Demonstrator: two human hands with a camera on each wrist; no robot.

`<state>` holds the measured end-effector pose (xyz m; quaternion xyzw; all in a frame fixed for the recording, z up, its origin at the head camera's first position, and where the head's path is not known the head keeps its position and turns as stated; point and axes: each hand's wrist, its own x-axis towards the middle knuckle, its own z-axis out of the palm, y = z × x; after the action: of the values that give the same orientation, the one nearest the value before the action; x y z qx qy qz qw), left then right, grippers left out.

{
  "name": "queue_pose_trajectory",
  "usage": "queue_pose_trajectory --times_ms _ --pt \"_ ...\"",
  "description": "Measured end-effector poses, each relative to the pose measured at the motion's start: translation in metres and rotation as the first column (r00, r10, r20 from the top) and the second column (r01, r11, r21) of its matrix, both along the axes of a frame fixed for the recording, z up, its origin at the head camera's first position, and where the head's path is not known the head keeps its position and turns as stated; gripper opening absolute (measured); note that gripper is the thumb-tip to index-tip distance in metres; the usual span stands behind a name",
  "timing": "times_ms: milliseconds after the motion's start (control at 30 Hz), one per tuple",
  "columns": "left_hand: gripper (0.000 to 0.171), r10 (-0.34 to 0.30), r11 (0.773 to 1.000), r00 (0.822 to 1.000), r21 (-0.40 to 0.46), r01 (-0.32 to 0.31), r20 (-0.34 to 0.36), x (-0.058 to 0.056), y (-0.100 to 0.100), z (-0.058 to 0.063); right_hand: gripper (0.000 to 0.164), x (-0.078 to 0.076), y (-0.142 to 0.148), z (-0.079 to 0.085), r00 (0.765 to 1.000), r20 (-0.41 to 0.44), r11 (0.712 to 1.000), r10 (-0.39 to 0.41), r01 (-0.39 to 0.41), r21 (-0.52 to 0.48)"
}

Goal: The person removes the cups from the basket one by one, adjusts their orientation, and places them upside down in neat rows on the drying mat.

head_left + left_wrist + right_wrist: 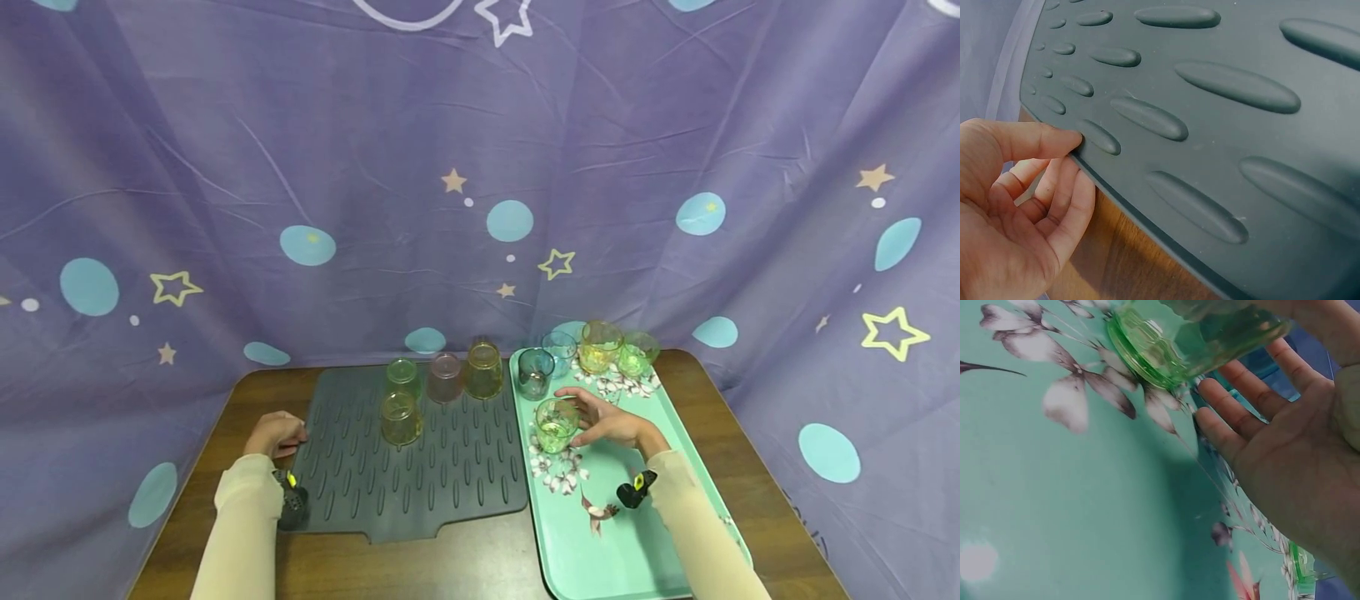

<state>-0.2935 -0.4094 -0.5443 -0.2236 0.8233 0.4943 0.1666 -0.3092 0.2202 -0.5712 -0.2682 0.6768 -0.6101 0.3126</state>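
Note:
My left hand (279, 433) pinches the left edge of a dark grey ribbed drying mat (1210, 144), thumb on top and fingers curled below the edge. On the mint-green floral tray (637, 533), a clear green-tinted glass (557, 427) stands upright. My right hand (611, 421) spreads around that glass from its right side, with thumb and index finger right at its sides. In the right wrist view the fingers are fairly straight beside the green glass (1204, 344), and its upper part is cut off. Upside down on the mat stands a yellow glass (402, 418).
Behind it are an inverted green glass (402, 377), a pink glass (445, 379) and an amber mug (483, 371). Along the tray's back stand a dark glass (536, 375), a blue glass (559, 352), a yellow glass (600, 348) and another green glass (637, 357). A purple curtain (375, 208) hangs behind the wooden table (465, 567).

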Motion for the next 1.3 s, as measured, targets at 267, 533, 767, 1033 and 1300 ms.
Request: queue_pose_trajectory --times_ms 267,533,767,1033,1300 --pt "0.028 0.006 1.000 1.000 0.004 -0.006 -0.009 0.001 0.004 0.002 0.087 0.002 -0.007 -0.005 1.000 0.007 1.000 0.007 -0.007 -0.030" --pt "0.024 0.010 1.000 1.000 0.013 -0.010 -0.009 0.002 0.003 0.003 0.083 0.001 -0.012 -0.006 0.999 0.024 0.998 0.022 -0.020 -0.052" --pt "0.027 0.020 1.000 1.000 0.015 -0.020 -0.012 0.002 0.001 0.001 0.078 -0.001 -0.014 -0.003 0.998 0.026 0.997 -0.063 0.064 -0.035" --pt "0.024 0.018 1.000 1.000 0.007 -0.018 -0.009 0.002 0.000 0.002 0.069 -0.002 -0.015 0.010 0.995 -0.011 0.979 -0.095 0.091 -0.182" --pt "0.024 0.014 1.000 1.000 0.006 -0.014 -0.007 0.004 0.002 0.004 0.064 -0.003 -0.023 0.027 0.993 -0.012 0.954 -0.118 0.110 -0.279"
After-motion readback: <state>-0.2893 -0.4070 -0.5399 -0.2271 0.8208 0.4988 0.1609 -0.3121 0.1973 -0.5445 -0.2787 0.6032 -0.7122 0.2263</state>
